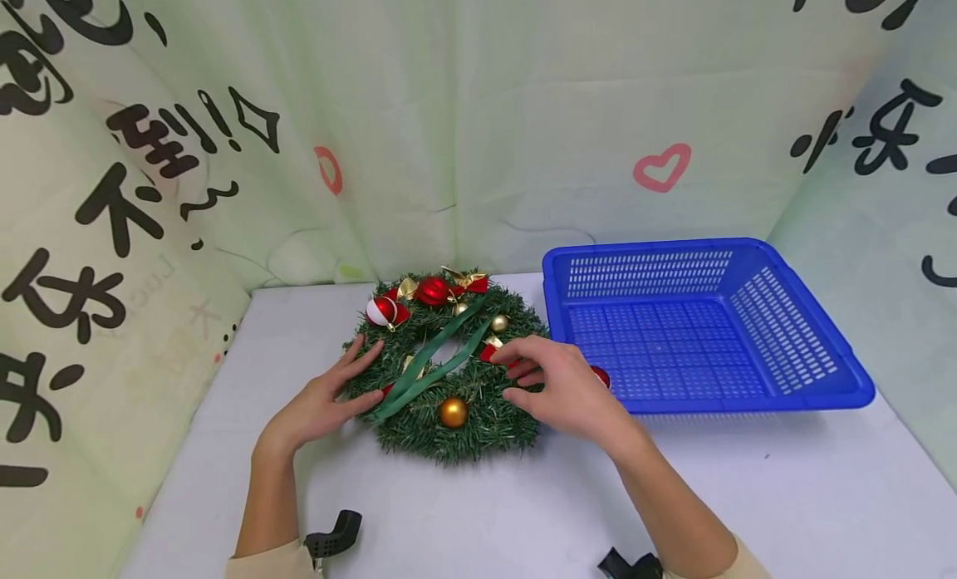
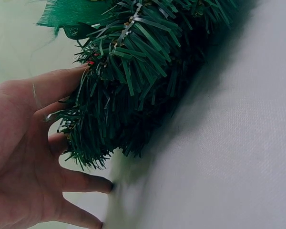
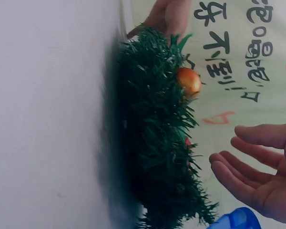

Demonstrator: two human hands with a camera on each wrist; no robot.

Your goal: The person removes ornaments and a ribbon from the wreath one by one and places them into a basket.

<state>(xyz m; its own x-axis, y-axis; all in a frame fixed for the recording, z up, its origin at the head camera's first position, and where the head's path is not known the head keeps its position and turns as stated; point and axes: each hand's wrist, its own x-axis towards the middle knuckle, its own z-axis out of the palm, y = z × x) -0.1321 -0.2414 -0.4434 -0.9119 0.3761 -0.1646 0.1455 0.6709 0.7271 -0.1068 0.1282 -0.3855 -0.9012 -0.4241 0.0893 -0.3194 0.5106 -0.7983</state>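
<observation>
A green wreath (image 1: pixel 478 442) lies on the table, with a green ribbon (image 1: pixel 426 380) laid across its ring. Red, white-and-red and gold ornaments sit on it, among them a gold ball (image 1: pixel 453 412) at the near side. My left hand (image 1: pixel 329 400) rests at the wreath's left edge, fingers spread; in the left wrist view its thumb (image 2: pixel 62 83) touches the greenery. Over the right side hovers my right hand (image 1: pixel 557 388), fingers loosely bent and nothing between them. The right wrist view shows this hand (image 3: pixel 262 174) apart from the wreath (image 3: pixel 152 119).
A blue plastic basket (image 1: pixel 710 408) stands to the right, close beside the wreath. Part of a red ornament (image 1: pixel 601 376) shows between the right hand and the basket. Pale curtains (image 1: pixel 478 147) with dark lettering enclose the white table (image 1: pixel 449 512) at the back and sides.
</observation>
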